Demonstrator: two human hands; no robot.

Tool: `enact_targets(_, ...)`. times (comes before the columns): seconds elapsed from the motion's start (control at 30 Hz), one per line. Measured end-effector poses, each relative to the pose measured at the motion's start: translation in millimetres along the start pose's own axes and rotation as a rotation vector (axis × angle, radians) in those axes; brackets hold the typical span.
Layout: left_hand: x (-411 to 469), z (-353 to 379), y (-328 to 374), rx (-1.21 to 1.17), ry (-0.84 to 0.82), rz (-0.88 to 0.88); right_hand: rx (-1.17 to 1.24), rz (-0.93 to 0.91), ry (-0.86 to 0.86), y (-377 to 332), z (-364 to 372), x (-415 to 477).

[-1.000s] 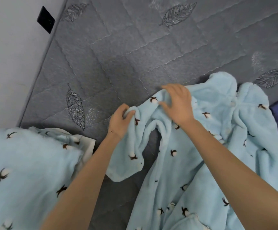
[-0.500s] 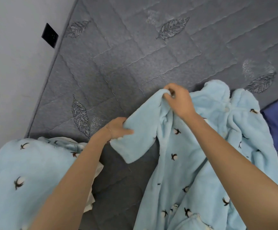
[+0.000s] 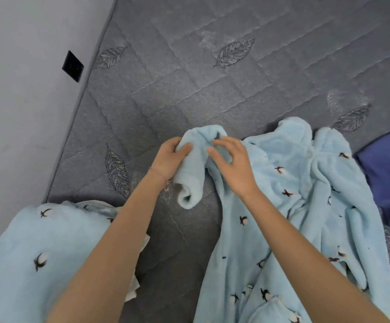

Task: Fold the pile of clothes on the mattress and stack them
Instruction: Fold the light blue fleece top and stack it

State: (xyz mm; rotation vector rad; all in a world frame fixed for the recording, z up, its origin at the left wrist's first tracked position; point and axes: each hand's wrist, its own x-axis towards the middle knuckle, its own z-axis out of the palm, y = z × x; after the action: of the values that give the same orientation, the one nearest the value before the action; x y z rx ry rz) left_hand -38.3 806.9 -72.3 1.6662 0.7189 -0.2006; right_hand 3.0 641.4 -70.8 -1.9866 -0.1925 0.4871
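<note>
Since half a second ago the left hand [image 3: 169,159] has come up from the sleeve's lower end to sit just beside the right hand [image 3: 233,166], and the sleeve [image 3: 190,180] that was stretched between them now hangs doubled over in a soft roll.

The left hand grips the top of that roll, fingers wrapped behind it and thumb laid across the front. The right hand has bent fingers, with forefinger and thumb tips touching the fleece at the fold; whether they actually pinch it cannot be told.

The sleeve belongs to a light blue fleece garment [image 3: 282,206] with small dark motifs, lying rumpled on the grey quilted mattress [image 3: 189,89] to the right of and below the hands. Beyond the hands the mattress lies bare up to the frame's top. Its left edge meets a pale wall [image 3: 26,89] bearing a black plate [image 3: 72,65].

A second blue fleece piece [image 3: 37,252] lies at lower left, near that edge, partly covered by the left forearm and cut by the frame. A dark blue cloth [image 3: 385,183] at the right is also cut off, its shape unclear. The garment's lower part runs out of view.
</note>
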Motion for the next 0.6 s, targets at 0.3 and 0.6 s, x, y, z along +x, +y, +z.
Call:
enact_targets(0.3,-19,77,21,-0.275,-0.321,-0.187,0.262,0.286,-0.125,21,-48,-53)
enact_targets(0.6,-14,135,29,-0.054,-0.068,-0.028,0.392,0.353,0.307,73,-125,-56)
